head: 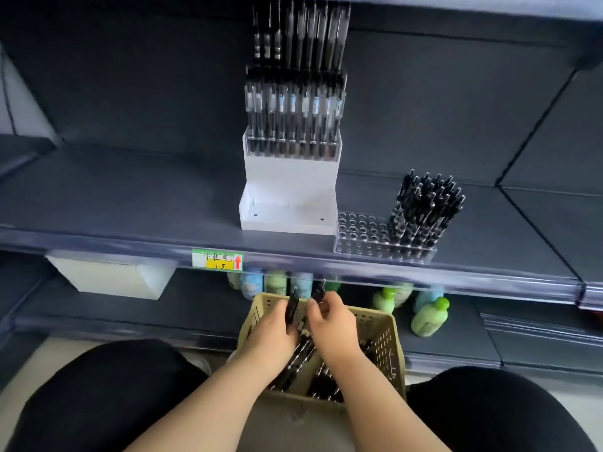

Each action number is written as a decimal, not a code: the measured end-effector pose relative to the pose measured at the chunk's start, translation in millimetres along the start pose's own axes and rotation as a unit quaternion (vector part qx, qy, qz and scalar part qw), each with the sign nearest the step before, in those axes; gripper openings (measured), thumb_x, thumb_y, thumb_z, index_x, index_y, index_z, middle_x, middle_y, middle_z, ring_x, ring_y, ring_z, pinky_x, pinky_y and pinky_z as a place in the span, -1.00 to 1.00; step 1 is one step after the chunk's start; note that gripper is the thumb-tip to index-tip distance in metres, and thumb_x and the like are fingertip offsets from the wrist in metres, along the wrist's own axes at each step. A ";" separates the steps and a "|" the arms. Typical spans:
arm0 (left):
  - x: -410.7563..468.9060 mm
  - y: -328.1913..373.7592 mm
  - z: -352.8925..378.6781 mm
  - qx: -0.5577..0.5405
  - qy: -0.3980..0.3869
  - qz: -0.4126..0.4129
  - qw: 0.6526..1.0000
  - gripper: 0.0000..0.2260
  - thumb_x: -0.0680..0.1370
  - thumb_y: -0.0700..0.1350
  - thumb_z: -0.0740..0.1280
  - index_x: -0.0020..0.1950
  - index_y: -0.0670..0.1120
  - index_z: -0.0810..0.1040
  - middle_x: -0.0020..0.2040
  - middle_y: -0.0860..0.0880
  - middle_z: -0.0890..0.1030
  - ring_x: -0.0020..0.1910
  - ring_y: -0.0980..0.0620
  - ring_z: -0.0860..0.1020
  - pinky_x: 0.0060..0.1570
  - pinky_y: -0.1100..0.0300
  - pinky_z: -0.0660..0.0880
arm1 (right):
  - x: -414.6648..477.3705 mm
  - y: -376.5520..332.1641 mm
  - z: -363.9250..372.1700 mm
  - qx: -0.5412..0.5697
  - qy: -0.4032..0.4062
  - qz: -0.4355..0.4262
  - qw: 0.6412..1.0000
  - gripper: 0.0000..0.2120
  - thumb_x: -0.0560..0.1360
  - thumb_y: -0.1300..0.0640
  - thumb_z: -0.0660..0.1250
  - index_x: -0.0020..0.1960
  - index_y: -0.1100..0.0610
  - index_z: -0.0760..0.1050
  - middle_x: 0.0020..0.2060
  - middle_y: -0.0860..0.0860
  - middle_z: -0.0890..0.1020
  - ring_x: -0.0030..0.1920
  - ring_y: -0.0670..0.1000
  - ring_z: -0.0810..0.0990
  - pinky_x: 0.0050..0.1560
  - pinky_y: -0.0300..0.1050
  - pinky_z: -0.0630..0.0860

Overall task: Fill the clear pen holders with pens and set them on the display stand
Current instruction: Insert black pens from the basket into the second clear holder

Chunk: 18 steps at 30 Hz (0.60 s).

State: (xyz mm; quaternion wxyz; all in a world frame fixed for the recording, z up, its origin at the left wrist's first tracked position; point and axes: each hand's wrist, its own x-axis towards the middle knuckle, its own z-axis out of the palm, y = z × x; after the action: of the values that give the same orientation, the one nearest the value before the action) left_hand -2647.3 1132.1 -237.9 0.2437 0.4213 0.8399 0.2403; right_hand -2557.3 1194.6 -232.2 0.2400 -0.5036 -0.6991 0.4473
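A white stepped display stand (290, 187) sits on the dark shelf; its upper tiers carry clear holders full of black pens (293, 106), and its lowest step is bare. Right of it a clear pen holder (362, 234) stands on the shelf, its right half filled with black pens (424, 210), its left holes unfilled. Below, a tan perforated basket (381, 337) holds several loose black pens (323, 380). Both hands are in the basket: my left hand (270, 334) grips a few black pens upright, and my right hand (329, 321) pinches pens beside it.
The shelf edge (424, 275) with a green and yellow price tag (218, 260) overhangs the basket. Green and blue bottles (429, 314) stand on the lower shelf behind the basket. A white box (111, 275) hangs at left. My dark-clothed knees flank the basket.
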 end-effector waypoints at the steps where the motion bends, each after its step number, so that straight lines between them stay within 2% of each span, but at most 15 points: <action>1: -2.7 4.9 -3.9 -0.031 0.013 0.008 0.999 -0.69 0.58 -0.13 0.21 0.32 -0.01 0.35 0.06 0.00 0.52 -0.03 0.00 0.50 -0.04 0.14 0.46 | -0.8 -7.7 -6.4 0.007 0.013 -0.010 1.000 -0.83 0.56 0.06 0.22 -0.16 0.11 0.36 -0.36 -0.10 0.49 -0.35 -0.09 0.45 -0.40 -0.36 0.31; 2: -4.9 9.6 -8.1 -0.060 0.021 0.017 0.998 -0.69 0.58 -0.12 0.23 0.32 -0.02 0.36 0.05 0.02 0.52 -0.02 0.02 0.51 -0.01 0.13 0.47 | -1.9 -15.1 -13.3 0.014 0.028 -0.022 0.999 -0.82 0.56 0.06 0.22 -0.19 0.09 0.36 -0.38 -0.09 0.49 -0.37 -0.12 0.43 -0.38 -0.33 0.32; 5: -7.7 25.2 -23.4 -0.117 0.040 0.049 0.991 -0.69 0.57 -0.08 0.28 0.31 0.01 0.39 0.11 0.06 0.54 0.06 0.09 0.52 0.09 0.15 0.49 | -2.8 -37.3 -36.6 0.025 0.071 -0.072 0.995 -0.82 0.55 0.09 0.25 -0.23 0.02 0.35 -0.36 -0.12 0.50 -0.36 -0.20 0.42 -0.35 -0.46 0.35; 7: -4.9 35.2 -34.6 -0.128 0.061 0.081 0.987 -0.74 0.56 -0.08 0.30 0.24 0.03 0.44 0.09 0.09 0.51 0.04 0.15 0.51 0.07 0.18 0.49 | -0.4 -51.8 -52.0 0.046 0.082 -0.093 0.991 -0.89 0.53 0.13 0.27 -0.05 -0.04 0.34 -0.30 -0.14 0.52 -0.32 -0.22 0.46 -0.34 -0.51 0.36; 10: 5.5 53.4 -50.0 -0.165 0.084 0.108 0.977 -0.85 0.55 -0.07 0.30 0.12 0.02 0.50 0.03 0.09 0.52 -0.02 0.20 0.51 0.03 0.20 0.49 | 7.9 -70.2 -76.8 0.053 0.079 -0.129 0.987 -0.70 0.53 0.18 0.26 0.15 -0.10 0.27 -0.31 -0.11 0.51 -0.38 -0.18 0.46 -0.40 -0.41 0.41; 12: 11.9 64.8 -57.3 -0.189 0.085 0.115 0.972 -0.83 0.55 -0.07 0.31 0.13 0.03 0.50 0.01 0.10 0.54 -0.01 0.20 0.51 0.01 0.25 0.48 | 13.9 -82.0 -92.1 0.031 0.092 -0.160 0.982 -0.71 0.54 0.19 0.24 0.15 -0.11 0.28 -0.35 -0.09 0.51 -0.41 -0.16 0.47 -0.39 -0.36 0.41; 15: 23.5 81.5 -63.4 -0.222 0.092 0.148 0.959 -0.78 0.52 -0.07 0.34 0.14 0.13 0.45 -0.02 0.18 0.56 -0.02 0.25 0.52 -0.06 0.40 0.44 | 31.1 -94.6 -114.4 0.022 0.125 -0.196 0.972 -0.85 0.56 0.17 0.20 0.09 -0.04 0.36 -0.34 -0.09 0.55 -0.35 -0.12 0.54 -0.35 -0.33 0.42; 18: 35.1 100.1 -71.4 -0.253 0.100 0.186 0.944 -0.74 0.51 -0.10 0.37 0.11 0.18 0.43 -0.05 0.24 0.57 -0.06 0.33 0.52 -0.09 0.50 0.44 | 49.9 -111.5 -136.3 0.006 0.168 -0.218 0.961 -0.95 0.56 0.09 0.20 -0.02 -0.05 0.40 -0.30 -0.12 0.60 -0.28 -0.09 0.62 -0.28 -0.32 0.43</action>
State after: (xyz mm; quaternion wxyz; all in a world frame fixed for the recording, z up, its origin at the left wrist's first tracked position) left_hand -2650.4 1199.9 -129.5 0.2077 0.4680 0.6787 0.5265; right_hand -2523.6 1282.4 -75.2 0.4492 -0.4057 -0.7384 0.2973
